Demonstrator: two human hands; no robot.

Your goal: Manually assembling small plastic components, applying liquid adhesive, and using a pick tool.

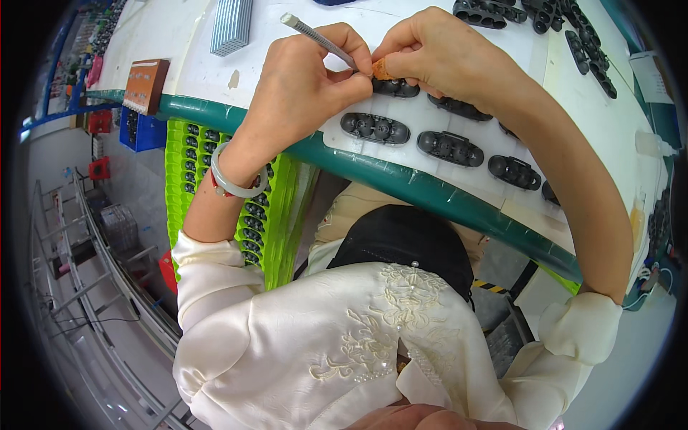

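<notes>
My left hand [304, 82] is closed round a slim silver pen-shaped tool [315, 36] with a pale end pointing up and to the left. Its working tip is hidden by the fingers. Pinched in my right hand [448, 57] is a small rough orange piece [382, 69], perhaps sponge. The fingers of both hands meet there, right above a black oblong part [399, 88] on the white board. More black parts lie in rows nearer to me, among them one with round bumps [375, 128] and another to its right [450, 148].
The white table [301, 14] has a green padded edge [208, 109]. A striped silver block [231, 27] and a brown box [145, 86] stand at left. Black parts [588, 54] are heaped far right. A lime-green tray [283, 229] of black parts sits below the edge.
</notes>
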